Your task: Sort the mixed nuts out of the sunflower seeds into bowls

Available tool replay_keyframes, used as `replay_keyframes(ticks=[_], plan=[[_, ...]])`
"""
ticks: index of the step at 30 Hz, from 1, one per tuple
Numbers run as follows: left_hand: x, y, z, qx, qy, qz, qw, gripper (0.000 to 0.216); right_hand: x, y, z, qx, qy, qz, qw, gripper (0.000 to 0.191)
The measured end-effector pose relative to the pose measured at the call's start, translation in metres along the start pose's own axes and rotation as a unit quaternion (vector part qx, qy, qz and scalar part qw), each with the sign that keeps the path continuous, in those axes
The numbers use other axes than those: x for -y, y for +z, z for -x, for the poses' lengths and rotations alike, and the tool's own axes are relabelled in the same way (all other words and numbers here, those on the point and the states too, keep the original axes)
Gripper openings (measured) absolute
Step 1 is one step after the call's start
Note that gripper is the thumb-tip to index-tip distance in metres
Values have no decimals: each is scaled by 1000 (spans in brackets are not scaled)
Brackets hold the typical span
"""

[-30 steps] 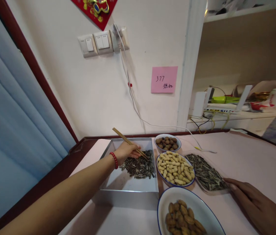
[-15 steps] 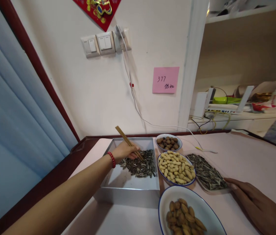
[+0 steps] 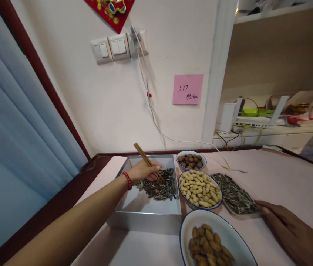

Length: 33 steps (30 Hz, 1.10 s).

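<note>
My left hand (image 3: 143, 171) is closed around a pair of wooden chopsticks (image 3: 148, 161), their tips down in a pile of striped sunflower seeds (image 3: 160, 187). The seeds lie in a shallow grey metal tray (image 3: 145, 207). A red bead bracelet sits on that wrist. My right hand (image 3: 286, 228) lies flat on the pink tabletop, fingers stretched out, fingertips at the edge of a clear tray of sunflower seeds (image 3: 234, 197). It holds nothing.
A blue-rimmed plate of peanuts in shells (image 3: 200, 188), a small bowl of brown nuts (image 3: 191, 160) and a near plate of almonds (image 3: 210, 245) stand between the trays. A white cable (image 3: 223, 162) runs across the table from the wall socket. Shelves with a router are at right.
The chopsticks have tilted slightly more upright in my left hand, which stays over the seed pile. My right hand has not moved.
</note>
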<state>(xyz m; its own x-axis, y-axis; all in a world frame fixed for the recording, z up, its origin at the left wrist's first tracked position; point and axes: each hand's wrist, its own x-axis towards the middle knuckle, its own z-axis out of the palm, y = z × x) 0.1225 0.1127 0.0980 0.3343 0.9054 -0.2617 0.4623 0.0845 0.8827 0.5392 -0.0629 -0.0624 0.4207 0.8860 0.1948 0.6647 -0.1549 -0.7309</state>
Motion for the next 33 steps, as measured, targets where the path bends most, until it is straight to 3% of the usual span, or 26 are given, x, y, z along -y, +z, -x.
replay_keyframes(ticks=[18, 33], plan=[[5, 7, -2, 14, 43, -39, 998, 44, 7, -1, 1, -6, 5, 4, 1000, 59], [2, 9, 0, 12, 82, -91, 992, 36, 7, -1, 1, -11, 3, -3, 1000, 59]])
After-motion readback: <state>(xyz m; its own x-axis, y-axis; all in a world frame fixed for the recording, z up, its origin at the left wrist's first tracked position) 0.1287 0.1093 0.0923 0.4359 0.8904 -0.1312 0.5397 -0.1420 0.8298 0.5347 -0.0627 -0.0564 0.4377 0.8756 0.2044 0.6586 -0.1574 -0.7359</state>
